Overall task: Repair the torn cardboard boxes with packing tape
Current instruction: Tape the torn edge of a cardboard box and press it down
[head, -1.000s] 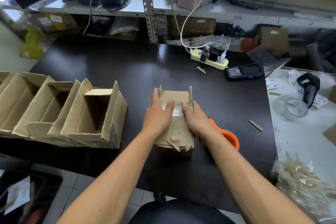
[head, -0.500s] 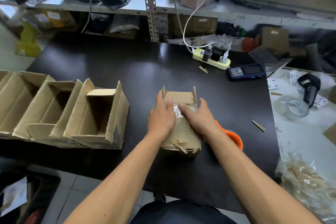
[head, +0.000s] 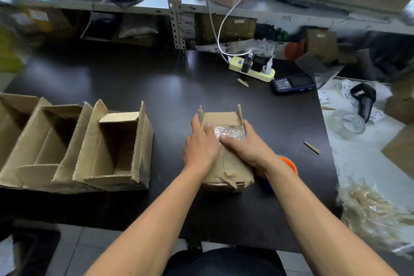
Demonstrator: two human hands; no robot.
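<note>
Cardboard box [head: 226,170]: both hands, left [head: 200,145] and right [head: 248,145], seemingly flat, fingers straight, pressing crinkled tape [head: 230,133].

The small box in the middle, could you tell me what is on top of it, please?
On the small box lie a shiny tape patch and both flat hands, left hand and right hand. What lies beneath the palms is hidden.
</note>
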